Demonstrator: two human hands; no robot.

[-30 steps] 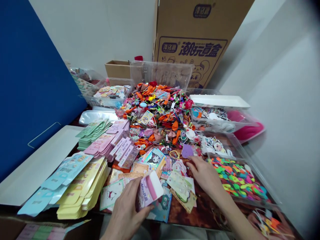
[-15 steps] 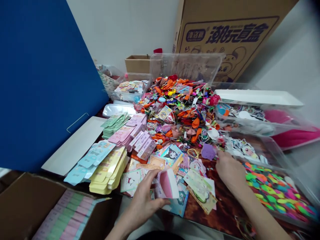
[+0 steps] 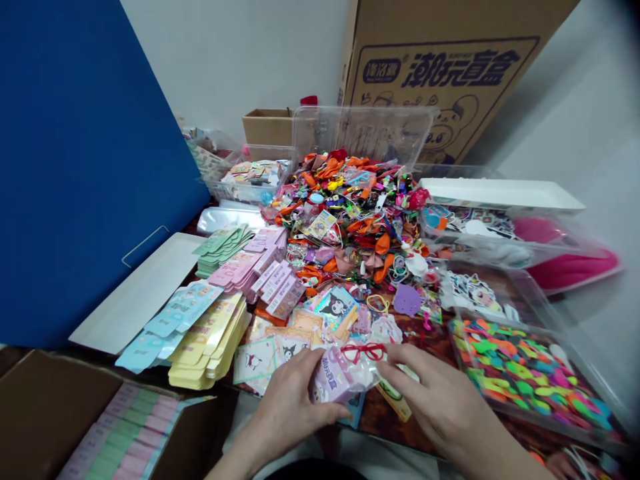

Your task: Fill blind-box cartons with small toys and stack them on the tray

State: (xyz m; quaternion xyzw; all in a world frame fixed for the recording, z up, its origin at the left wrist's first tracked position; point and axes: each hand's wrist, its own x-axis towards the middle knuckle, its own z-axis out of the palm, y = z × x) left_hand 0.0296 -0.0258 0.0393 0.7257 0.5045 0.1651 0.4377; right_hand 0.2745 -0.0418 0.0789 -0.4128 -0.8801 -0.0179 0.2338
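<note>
A small lilac printed box (image 3: 329, 380) is gripped in my left hand (image 3: 293, 400), with its open end turned to the right. My right hand (image 3: 435, 393) is closed on a pair of small red toy glasses (image 3: 364, 353), held at the box's mouth; clear plastic seems to surround them. Under and behind the hands lie printed cards, among them one with a dark-eared cartoon figure (image 3: 336, 307) and a green-yellow one (image 3: 395, 400) partly hidden by my right hand. A purple flat piece (image 3: 407, 299) rests beyond my right hand.
Flattened yellow cartons (image 3: 207, 347), blue cartons (image 3: 170, 320) and lilac boxes (image 3: 283, 290) stand left. A heap of small toys (image 3: 350, 227) fills the back. To the right is a clear tray (image 3: 540, 427) of bright pieces. An open cardboard box (image 3: 40, 400) sits lower left.
My right hand has come from the toy pile's right edge to the box, bringing the red glasses. My left hand has turned the box, so its opening now faces right.
</note>
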